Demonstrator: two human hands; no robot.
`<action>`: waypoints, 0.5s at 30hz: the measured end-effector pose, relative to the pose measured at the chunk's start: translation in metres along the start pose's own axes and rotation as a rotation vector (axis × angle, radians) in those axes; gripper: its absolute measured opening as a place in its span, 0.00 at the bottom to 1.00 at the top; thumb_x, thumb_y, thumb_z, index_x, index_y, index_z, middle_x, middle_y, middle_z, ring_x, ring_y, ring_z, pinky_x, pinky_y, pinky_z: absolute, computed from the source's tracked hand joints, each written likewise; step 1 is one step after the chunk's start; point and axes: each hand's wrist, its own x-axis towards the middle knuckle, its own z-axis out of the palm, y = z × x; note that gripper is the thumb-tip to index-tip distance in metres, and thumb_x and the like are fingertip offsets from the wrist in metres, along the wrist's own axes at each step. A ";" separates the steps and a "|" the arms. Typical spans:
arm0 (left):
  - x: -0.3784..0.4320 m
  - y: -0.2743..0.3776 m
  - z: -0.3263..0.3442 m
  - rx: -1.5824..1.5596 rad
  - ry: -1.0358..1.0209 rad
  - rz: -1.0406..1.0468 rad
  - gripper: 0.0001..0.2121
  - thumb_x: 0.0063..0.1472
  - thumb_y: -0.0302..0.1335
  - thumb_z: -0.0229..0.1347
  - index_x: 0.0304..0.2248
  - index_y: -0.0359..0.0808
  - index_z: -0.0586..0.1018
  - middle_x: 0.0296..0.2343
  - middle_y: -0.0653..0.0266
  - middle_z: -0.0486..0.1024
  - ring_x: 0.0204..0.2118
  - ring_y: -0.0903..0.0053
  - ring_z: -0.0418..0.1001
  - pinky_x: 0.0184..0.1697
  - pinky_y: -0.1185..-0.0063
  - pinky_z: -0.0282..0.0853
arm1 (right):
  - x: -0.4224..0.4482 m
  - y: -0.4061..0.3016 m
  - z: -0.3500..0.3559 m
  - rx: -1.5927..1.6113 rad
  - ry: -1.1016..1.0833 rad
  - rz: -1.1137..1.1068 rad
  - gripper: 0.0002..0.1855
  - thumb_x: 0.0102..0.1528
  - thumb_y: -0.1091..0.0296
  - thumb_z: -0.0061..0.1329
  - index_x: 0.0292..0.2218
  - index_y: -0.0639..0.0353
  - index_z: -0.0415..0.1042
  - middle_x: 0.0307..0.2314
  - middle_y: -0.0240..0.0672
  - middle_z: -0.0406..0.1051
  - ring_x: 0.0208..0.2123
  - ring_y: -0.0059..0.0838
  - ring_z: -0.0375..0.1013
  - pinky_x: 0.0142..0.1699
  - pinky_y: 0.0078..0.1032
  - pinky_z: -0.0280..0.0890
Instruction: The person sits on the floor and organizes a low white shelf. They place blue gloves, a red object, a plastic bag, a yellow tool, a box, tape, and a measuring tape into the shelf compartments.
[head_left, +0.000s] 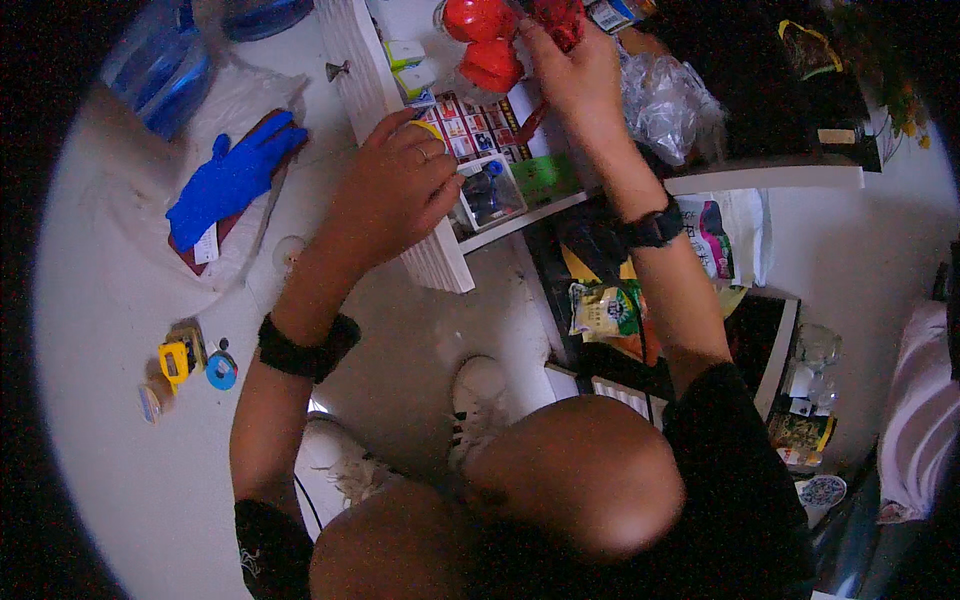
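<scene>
An open white drawer (495, 238) stands before me, pulled out over the floor. My left hand (405, 184) lies over its front panel (375, 82), fingers curled inward beside a mostly covered yellow thing (430, 129). Whether that hand grips anything is hidden. Up in the drawer, my right hand (581, 86) pinches a dark red plastic packet (556, 22). Left of it are glossy red round objects (480, 21). Below these lie a printed sheet (480, 127), a green packet (550, 171) and a clear plastic box (491, 193) with small blue and dark items.
Crumpled clear plastic (667, 105) lies right of my right hand. A lower compartment holds food packets (604, 309). At left, a blue glove (232, 176), a yellow tape measure (174, 364), a blue tape roll (221, 370) and large blue water bottles (161, 75) rest on the white surface.
</scene>
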 end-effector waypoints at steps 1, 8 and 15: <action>-0.002 0.000 0.005 -0.009 0.073 0.007 0.06 0.55 0.30 0.55 0.27 0.36 0.77 0.26 0.63 0.74 0.37 0.67 0.71 0.57 0.63 0.58 | -0.003 0.006 0.003 -0.080 0.026 -0.025 0.10 0.59 0.66 0.48 0.40 0.61 0.74 0.32 0.41 0.77 0.35 0.40 0.75 0.36 0.29 0.67; -0.008 0.000 0.016 -0.086 0.157 -0.019 0.05 0.54 0.29 0.55 0.28 0.36 0.77 0.27 0.64 0.74 0.38 0.69 0.70 0.58 0.63 0.56 | -0.029 0.032 0.019 -0.505 -0.078 0.049 0.14 0.55 0.60 0.49 0.36 0.63 0.72 0.27 0.53 0.73 0.33 0.56 0.72 0.35 0.45 0.67; -0.009 -0.001 0.020 -0.139 0.229 0.002 0.05 0.54 0.28 0.55 0.28 0.35 0.77 0.28 0.63 0.74 0.37 0.68 0.70 0.58 0.63 0.56 | -0.056 0.077 0.012 -0.775 -0.497 0.284 0.14 0.51 0.62 0.51 0.32 0.65 0.75 0.28 0.54 0.74 0.32 0.53 0.76 0.37 0.46 0.71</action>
